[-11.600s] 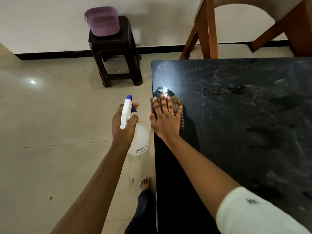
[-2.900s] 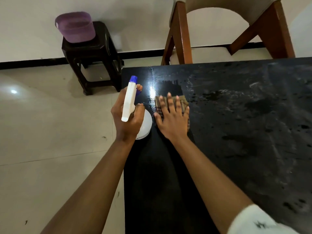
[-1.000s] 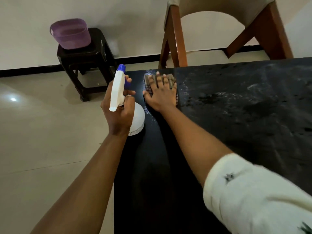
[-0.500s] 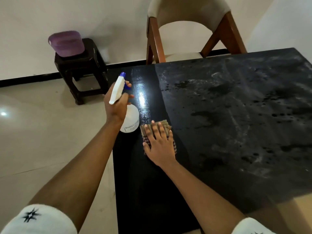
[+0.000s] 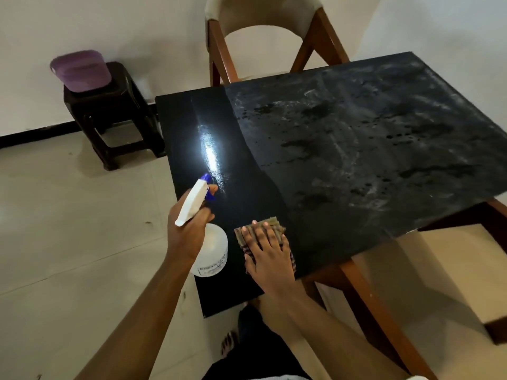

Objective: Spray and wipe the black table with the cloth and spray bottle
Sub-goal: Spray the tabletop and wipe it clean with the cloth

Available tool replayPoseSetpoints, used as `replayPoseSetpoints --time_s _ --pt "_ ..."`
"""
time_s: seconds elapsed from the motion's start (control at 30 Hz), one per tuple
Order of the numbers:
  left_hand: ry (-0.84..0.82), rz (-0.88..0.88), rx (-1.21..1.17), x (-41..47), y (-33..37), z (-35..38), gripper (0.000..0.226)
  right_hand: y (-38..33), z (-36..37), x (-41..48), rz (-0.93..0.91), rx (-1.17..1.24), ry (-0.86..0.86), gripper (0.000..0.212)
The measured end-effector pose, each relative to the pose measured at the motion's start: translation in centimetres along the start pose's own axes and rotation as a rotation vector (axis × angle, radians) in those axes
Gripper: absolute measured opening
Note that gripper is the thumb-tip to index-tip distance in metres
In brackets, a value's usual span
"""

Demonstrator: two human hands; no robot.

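Cloth (image 5: 274, 224) flat on counter (image 5: 356, 133), near-left corner; our R grip (image 5: 267, 255) presses it, fingers straight, spread. Our L grip (image 5: 186, 234) curled round bottle (image 5: 212, 250) neck, just left of cloth. Counter's left strip glossy, rest streaked.

The black table (image 5: 356, 138) has two zones: a strip along its left edge is clean and glossy, while the rest is dull, with whitish smears and dark spots. The cloth (image 5: 275, 225), brownish and checked, lies flat near the near edge, just where the two zones meet, under the flat right hand (image 5: 267, 256). The spray bottle (image 5: 212, 253), white with a blue nozzle, is gripped by the left hand (image 5: 186, 231) over the left edge; its label seems printed but is unreadable.
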State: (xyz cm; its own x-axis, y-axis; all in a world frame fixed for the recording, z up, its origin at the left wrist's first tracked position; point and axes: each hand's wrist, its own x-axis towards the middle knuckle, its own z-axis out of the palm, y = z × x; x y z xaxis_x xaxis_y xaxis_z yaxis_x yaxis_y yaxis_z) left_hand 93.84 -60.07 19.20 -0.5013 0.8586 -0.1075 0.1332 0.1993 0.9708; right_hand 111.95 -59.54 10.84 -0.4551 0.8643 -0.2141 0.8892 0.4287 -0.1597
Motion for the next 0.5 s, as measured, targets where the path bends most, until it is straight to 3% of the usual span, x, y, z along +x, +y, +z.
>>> replayPoseSetpoints --time_s 0.13,0.3,0.5 --pt "-0.114 -0.01 0.002 -4.2 0.6 0.9 0.053 0.3 0.4 -3.7 0.028 0.026 -0.025 0.058" --pt "-0.259 -0.009 0.002 -7.7 2.3 2.8 0.037 1.5 -1.0 -7.4 -0.075 -0.09 -0.171 0.065" --pt "-0.364 -0.122 0.095 -9.1 3.6 5.3 0.035 4.5 -2.9 -10.8 -0.106 -0.012 -0.19 0.049"
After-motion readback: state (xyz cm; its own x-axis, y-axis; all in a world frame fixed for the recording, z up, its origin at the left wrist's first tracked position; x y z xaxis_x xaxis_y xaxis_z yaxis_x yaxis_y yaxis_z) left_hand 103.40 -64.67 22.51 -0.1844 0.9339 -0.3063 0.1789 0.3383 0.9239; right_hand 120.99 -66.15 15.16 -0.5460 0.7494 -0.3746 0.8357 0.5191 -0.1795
